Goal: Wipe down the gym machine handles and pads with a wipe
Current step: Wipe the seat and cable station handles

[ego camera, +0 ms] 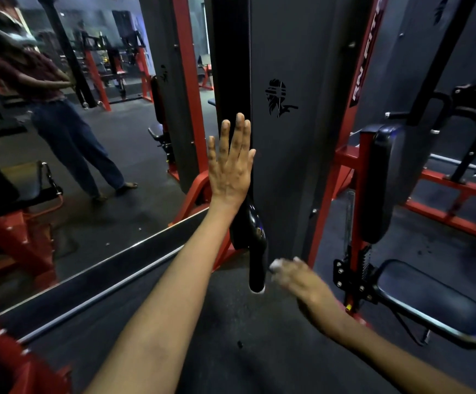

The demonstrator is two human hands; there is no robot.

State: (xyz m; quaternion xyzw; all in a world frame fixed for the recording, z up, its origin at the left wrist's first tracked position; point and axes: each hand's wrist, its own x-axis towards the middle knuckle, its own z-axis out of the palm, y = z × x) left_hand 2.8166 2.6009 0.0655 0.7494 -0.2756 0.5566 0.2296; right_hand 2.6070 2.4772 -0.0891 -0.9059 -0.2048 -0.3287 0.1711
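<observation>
Here the black handle hangs glossy and bent, just below the flat left hand, whose straight fingers press the dark upright. Just right of the handle, the blurred right hand seems to pinch a white wipe (hard to be sure). Wrap the wipe round the handle and stroke downward.

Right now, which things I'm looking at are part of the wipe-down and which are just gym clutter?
Job:
wipe in right hand
black handle
left hand, flat on the machine
back pad
seat pad

Not the job:
mirror
red frame
</observation>
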